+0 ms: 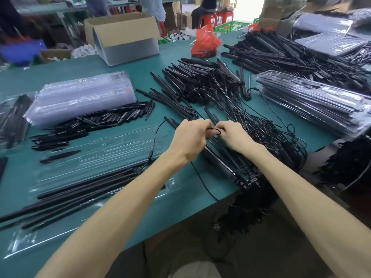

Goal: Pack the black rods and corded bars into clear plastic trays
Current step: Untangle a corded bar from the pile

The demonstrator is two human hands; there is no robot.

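Note:
My left hand (188,141) and my right hand (234,137) meet at the table's middle, both pinching a thin black cord (214,129) that loops between their fingertips. Under them lies a bundle of corded bars (230,167) with tangled cords. A clear plastic tray (96,157) lies open to the left, with long black rods (84,189) along its near side and one short pointed piece (60,156) in it. Loose short black rods (90,123) are heaped behind the tray. A stack of clear trays (80,97) stands further back.
More corded bars (200,81) are piled at the centre back and back right. Packed trays (313,103) are stacked on the right. An open cardboard box (124,35) and a red plastic bag (206,43) stand at the far edge of the green table (170,55).

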